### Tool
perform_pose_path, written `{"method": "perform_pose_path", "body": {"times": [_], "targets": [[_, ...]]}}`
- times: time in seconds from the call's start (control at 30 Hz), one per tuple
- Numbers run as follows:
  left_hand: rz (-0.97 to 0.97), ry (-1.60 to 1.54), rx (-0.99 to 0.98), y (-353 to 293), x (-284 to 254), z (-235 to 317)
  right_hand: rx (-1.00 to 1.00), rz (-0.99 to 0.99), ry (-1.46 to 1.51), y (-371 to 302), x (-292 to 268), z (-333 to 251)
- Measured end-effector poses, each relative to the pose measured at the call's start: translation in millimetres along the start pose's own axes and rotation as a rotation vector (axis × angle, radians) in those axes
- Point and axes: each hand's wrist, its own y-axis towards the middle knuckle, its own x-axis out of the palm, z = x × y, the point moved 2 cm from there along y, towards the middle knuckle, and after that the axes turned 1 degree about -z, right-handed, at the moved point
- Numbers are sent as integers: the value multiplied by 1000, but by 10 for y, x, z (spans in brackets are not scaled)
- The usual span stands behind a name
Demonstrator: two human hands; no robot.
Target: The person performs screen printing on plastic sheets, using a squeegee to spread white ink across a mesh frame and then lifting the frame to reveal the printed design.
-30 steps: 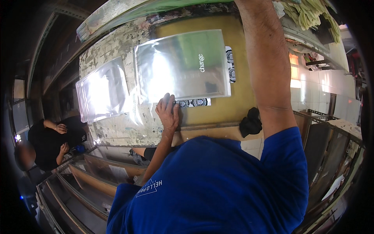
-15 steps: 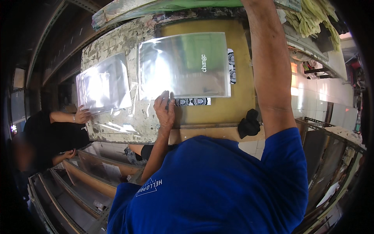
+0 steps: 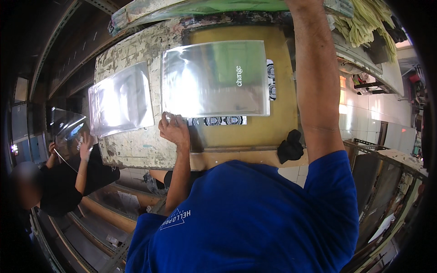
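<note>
A clear, glossy plastic sheet [image 3: 214,102] with white lettering lies on the yellowish board [image 3: 223,139] in front of me. My left hand [image 3: 175,129] is at its near left corner, fingers bent and closed on the edge. A patterned black-and-white strip [image 3: 218,121] shows from under the sheet's near edge, and another patterned piece [image 3: 271,82] past its right edge. My right forearm [image 3: 317,82] reaches up along the right side and leaves the top of the picture, so that hand is out of sight. A green-tinted framed screen [image 3: 205,17] crosses the far side.
Left on the paint-worn table [image 3: 132,148] lies a stack of clear plastic sheets [image 3: 120,100]. Beyond it a co-worker [image 3: 59,186] holds up a clear sheet [image 3: 67,125]. A black cloth [image 3: 291,146] rests by the near right edge. Yellowish cloths [image 3: 362,25] hang at upper right.
My left hand has slid left along the near edge to the sheet's corner. The co-worker's hands have left the stack and now raise a clear sheet. My right arm has barely moved.
</note>
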Motion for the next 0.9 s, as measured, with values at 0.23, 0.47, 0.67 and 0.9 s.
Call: {"method": "perform_pose_path", "body": {"times": [0.23, 0.47, 0.67, 0.9], "targets": [[121, -368, 99, 201, -238, 353, 9, 15, 2, -23, -29, -28], [13, -1042, -247, 737, -746, 773, -37, 53, -63, 36, 1, 37], [83, -1274, -319, 1053, -912, 233, -98, 205, -80, -48, 42, 22], [182, -1192, -483, 1247, -1104, -983, -20, 166, -49, -42, -59, -22]]}}
